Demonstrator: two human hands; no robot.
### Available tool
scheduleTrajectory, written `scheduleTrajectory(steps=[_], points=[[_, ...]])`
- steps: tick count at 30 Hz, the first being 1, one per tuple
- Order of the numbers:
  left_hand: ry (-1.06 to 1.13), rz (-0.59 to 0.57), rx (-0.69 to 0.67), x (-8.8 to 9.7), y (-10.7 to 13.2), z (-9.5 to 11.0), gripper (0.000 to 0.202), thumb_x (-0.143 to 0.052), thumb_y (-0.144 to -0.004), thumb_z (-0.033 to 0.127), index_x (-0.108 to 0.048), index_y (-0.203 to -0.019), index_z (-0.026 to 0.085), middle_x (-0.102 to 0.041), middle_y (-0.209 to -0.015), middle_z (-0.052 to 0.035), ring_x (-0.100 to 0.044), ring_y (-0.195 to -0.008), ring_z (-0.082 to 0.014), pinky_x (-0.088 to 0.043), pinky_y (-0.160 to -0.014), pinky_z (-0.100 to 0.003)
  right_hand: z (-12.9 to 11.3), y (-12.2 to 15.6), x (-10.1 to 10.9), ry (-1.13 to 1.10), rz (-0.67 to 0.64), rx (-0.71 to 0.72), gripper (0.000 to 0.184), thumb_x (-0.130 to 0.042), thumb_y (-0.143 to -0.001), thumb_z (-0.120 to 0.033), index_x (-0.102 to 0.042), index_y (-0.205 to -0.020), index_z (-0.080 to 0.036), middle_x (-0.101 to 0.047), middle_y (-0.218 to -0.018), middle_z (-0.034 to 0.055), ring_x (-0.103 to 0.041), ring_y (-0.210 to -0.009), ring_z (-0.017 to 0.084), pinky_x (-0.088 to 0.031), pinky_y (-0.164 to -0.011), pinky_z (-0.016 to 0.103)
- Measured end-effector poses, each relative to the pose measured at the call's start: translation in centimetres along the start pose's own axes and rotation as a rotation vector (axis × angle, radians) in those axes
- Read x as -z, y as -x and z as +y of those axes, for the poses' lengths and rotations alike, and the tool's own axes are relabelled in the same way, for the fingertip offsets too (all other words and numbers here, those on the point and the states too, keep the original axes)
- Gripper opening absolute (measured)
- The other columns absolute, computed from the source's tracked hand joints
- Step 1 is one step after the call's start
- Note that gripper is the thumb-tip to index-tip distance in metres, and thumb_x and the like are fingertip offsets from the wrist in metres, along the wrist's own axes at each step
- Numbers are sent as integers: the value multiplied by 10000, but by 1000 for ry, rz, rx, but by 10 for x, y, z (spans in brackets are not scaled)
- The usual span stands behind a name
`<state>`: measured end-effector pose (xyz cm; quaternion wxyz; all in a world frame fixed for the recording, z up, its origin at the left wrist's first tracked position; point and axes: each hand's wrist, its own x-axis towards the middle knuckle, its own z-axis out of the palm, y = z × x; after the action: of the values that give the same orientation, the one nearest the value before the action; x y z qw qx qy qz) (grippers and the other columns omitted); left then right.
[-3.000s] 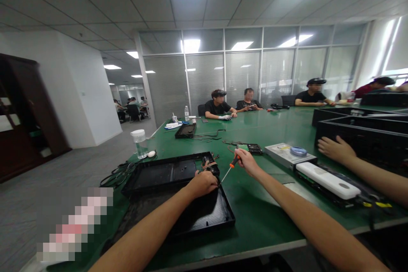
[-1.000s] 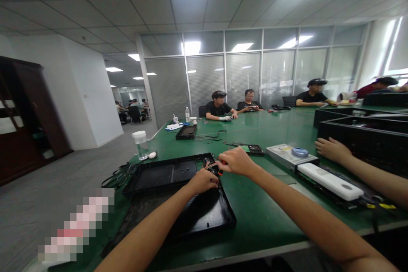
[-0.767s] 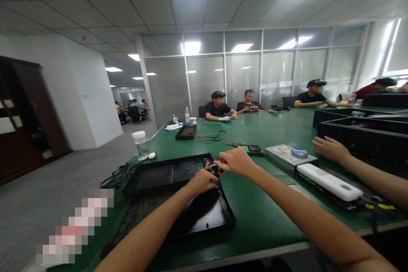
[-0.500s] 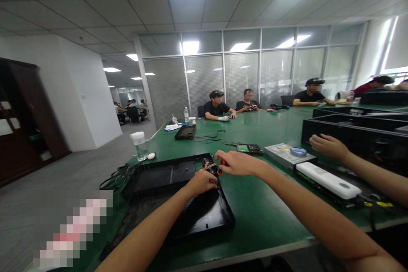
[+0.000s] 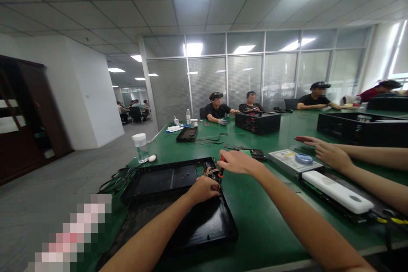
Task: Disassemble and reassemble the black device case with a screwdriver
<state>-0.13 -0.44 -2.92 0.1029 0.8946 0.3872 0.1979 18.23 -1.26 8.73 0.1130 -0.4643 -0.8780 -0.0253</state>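
Observation:
My right hand (image 5: 237,162) is closed around the handle of a red-handled screwdriver (image 5: 221,166), which points down toward my left fingertips. My left hand (image 5: 205,189) has its fingers pinched together at the tool's tip, over the right edge of an opened black plastic casing (image 5: 219,225). What the left fingers hold is too small and hidden to make out. Behind them a bundle of thin wires (image 5: 210,171) lies in the corner of the casing's other half (image 5: 165,178).
On the right lie a silver drive (image 5: 283,159) with a blue tape roll (image 5: 304,159) and a white elongated device (image 5: 338,191). A co-worker's hands (image 5: 331,155) reach in there. Black boxes (image 5: 257,123) stand farther back. A clear jar (image 5: 140,148) and coiled cables (image 5: 117,178) are left.
The screwdriver now stands more upright, its tip down by my left fingers. One black box has moved from the right to the far middle. Both arms of the co-worker now show.

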Motion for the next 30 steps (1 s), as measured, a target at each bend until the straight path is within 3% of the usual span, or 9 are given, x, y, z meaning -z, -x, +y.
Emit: scheduleTrajectory(steps=[3, 6, 10, 15, 20, 25, 27, 30], points=[[6, 20, 12, 1, 0, -1, 119, -622, -704, 246, -653, -800, 183, -669, -762, 17, -607, -729, -120, -399, -659, -182, 5, -5, 2, -81, -63, 58, 365, -320, -859, -455, -553, -904, -178, -622, -799, 62, -545, -685, 169, -315, -593, 239], [23, 21, 10, 1, 0, -2, 128, -622, -706, 249, -651, -812, 183, -674, -783, 13, -611, -750, -130, -399, -672, -190, 9, -8, 3, 0, -2, -31, 442, -321, -841, -508, -585, -794, -157, -619, -796, 99, -546, -731, 202, -312, -608, 257], [57, 5, 12, 3, -1, -3, 123, -621, -709, 219, -644, -824, 181, -678, -794, 11, -617, -747, -127, -399, -679, -190, 10, -11, 4, -159, -69, 48, 344, -346, -855, -431, -562, -984, -196, -623, -804, 43, -548, -673, 159, -315, -584, 233], [0, -3, 11, 12, -2, -1, 98, -607, -733, 232, -638, -816, 193, -672, -827, 4, -603, -816, -152, -377, -736, -228, 11, -13, 10, -89, -42, 18, 515, -283, -847, -542, -616, -720, -170, -608, -696, 73, -540, -662, 183, -315, -599, 255], [-67, -5, -2, 19, -5, -5, 113, -616, -734, 241, -622, -833, 185, -652, -829, -10, -575, -817, -156, -367, -727, -224, 11, -17, 21, -217, -98, 144, 341, -325, -868, -434, -559, -987, -216, -624, -804, 26, -549, -689, 149, -329, -608, 228], [-122, -2, -31, 23, -7, -9, 93, -612, -737, 230, -594, -815, 184, -618, -801, -10, -546, -794, -149, -364, -692, -211, 4, -21, 19, 1, 33, 9, 463, -297, -851, -523, -587, -741, -178, -621, -697, 76, -570, -675, 192, -320, -601, 252], [-139, 2, -48, 25, -7, -8, 93, -606, -741, 222, -583, -823, 185, -609, -790, -8, -541, -785, -149, -363, -678, -211, 2, -17, 15, -16, 72, -8, 409, -298, -862, -487, -571, -832, -184, -624, -704, 68, -574, -678, 195, -324, -606, 255], [-157, -4, -58, 26, -4, -7, 117, -593, -750, 221, -578, -862, 190, -603, -804, -14, -538, -789, -153, -368, -672, -214, -1, -7, 11, -182, 55, 94, 305, -309, -876, -414, -513, -994, -220, -629, -766, 28, -569, -706, 168, -331, -610, 236]])
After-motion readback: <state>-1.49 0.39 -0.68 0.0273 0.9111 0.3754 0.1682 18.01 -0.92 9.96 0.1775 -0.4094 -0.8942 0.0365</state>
